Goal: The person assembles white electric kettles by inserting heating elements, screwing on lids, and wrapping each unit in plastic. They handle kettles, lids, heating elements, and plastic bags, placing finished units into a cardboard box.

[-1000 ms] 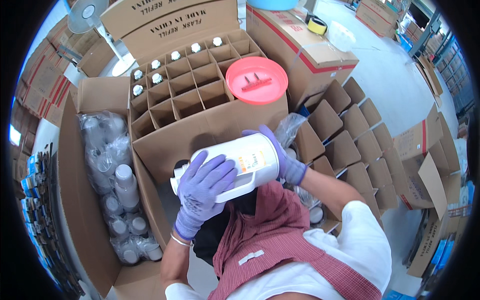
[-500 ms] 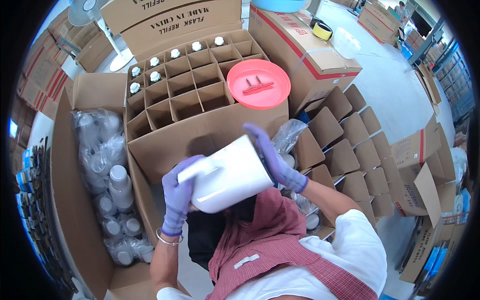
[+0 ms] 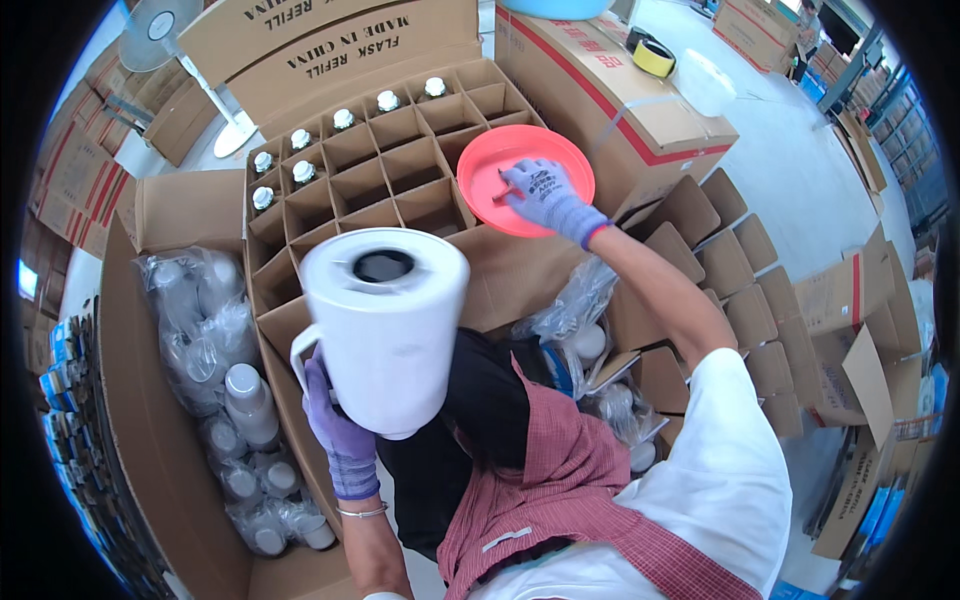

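Note:
My left hand [image 3: 335, 425], in a purple knitted glove, grips a white jug [image 3: 390, 340] low on its handle side. The jug stands nearly upright, and the end with a round dark opening [image 3: 383, 266] faces up. A loop handle [image 3: 303, 362] sticks out to its left. My right hand [image 3: 545, 193], gloved alike, reaches into a shallow red dish [image 3: 479, 162]. Its fingers close on a red two-pronged tool [image 3: 504, 190] lying there, partly hidden by the hand. The dish rests on the near right corner of a divided carton [image 3: 345, 190].
Several silver-topped flask liners [image 3: 303, 171] stand in the carton's cells. At left, an open carton [image 3: 165, 420] holds plastic-wrapped white cups [image 3: 250, 400]. Cardboard dividers [image 3: 720, 300] spread at right. A closed carton [image 3: 600, 90] carries yellow tape [image 3: 654, 58] and a white bowl [image 3: 703, 84].
The jug has tipped from lying slanted to nearly upright, its opening now up. My right hand has left the jug and moved up and forward to the red tool in the dish.

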A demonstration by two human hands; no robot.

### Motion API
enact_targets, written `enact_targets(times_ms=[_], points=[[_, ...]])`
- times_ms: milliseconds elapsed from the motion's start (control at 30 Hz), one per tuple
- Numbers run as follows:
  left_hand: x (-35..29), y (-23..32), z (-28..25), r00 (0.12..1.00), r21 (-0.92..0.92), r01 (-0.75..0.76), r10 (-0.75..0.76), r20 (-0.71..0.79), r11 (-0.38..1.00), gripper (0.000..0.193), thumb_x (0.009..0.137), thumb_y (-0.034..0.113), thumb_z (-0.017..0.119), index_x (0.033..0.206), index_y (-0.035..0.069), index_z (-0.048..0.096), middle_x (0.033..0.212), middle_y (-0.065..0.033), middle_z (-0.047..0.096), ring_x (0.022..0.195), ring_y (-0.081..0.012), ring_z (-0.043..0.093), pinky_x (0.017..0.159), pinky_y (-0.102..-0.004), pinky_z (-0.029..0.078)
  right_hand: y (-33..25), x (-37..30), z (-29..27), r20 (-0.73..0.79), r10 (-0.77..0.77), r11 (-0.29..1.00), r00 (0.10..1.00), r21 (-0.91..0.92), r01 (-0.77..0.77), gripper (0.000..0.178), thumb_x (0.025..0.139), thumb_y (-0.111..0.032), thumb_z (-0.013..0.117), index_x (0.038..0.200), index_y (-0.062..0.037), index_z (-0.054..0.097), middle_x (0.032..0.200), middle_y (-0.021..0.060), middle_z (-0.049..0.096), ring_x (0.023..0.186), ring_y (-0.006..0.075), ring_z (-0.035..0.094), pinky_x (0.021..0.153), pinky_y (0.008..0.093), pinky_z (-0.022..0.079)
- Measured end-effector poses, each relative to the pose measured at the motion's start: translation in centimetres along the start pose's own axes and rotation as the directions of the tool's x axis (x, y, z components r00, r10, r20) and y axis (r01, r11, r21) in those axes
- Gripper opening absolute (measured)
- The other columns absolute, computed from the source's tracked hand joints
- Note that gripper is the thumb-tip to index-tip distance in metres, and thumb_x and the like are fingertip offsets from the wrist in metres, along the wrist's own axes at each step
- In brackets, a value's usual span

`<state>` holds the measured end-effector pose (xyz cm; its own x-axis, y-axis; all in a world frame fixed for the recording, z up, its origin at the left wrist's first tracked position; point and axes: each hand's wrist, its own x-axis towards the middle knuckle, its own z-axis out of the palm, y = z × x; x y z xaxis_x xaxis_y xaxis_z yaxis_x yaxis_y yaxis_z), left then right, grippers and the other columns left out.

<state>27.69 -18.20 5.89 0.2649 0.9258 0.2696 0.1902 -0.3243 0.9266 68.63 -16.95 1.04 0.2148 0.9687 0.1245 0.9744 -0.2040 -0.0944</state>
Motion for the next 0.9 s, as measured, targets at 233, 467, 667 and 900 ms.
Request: enact_targets(times_ms=[233,467,667,900], points=[[2.4,-2.1,-1.1,0.965,-0.351,0.256,-0.216,0.150,0.901,0.046,0.108,0.031,0.036,0.121,-0.006,0.060,0.105,-0.0139,0.072,0.092,-0.0187,0.071,0.078,-0.0302,0.057,3.2,2.8,1.3,-0.028,0.070,0.975,0.997,0.214,-0.063,0.025,0.086,-0.016,0.059,0.108,-0.0071,0.067,0.094,0.0120,0.068,0.092,0.0306,0.067,0.084,0.0463,0.052],[2.2,-5.2,-4.2,0.942,-0.235,0.219,-0.143,0.302,0.947,0.042,0.106,0.031,0.042,0.115,-0.004,0.064,0.098,-0.0120,0.073,0.089,-0.0215,0.071,0.078,-0.0336,0.056,-10.7,-5.6,-13.8,-0.418,-0.447,0.327,0.791,0.747,0.579,0.015,0.084,-0.006,0.063,0.098,-0.0067,0.060,0.102,0.0081,0.063,0.097,0.0234,0.062,0.084,0.0394,0.052],[-0.8,-2.9,-2.9,0.824,-0.461,0.557,-0.392,0.408,0.691,0.043,0.106,0.033,0.044,0.110,-0.003,0.067,0.096,-0.0105,0.073,0.089,-0.0195,0.070,0.077,-0.0314,0.054,-14.3,-9.5,-18.7,-0.254,-0.921,0.309,0.296,-0.012,0.951,0.013,0.081,-0.014,0.063,0.093,-0.0161,0.059,0.109,0.0039,0.057,0.113,0.0239,0.056,0.116,0.0460,0.034],[-2.0,0.5,-4.2,0.983,-0.072,0.013,0.000,0.182,0.997,0.036,0.101,0.026,0.051,0.098,-0.004,0.071,0.086,-0.0084,0.072,0.080,-0.0142,0.065,0.071,-0.0312,0.051,-13.4,-12.5,-15.8,-0.006,-0.675,0.584,0.738,0.608,0.538,0.014,0.090,-0.020,0.068,0.098,-0.0113,0.059,0.093,0.0055,0.062,0.082,0.0227,0.065,0.077,0.0374,0.054]])
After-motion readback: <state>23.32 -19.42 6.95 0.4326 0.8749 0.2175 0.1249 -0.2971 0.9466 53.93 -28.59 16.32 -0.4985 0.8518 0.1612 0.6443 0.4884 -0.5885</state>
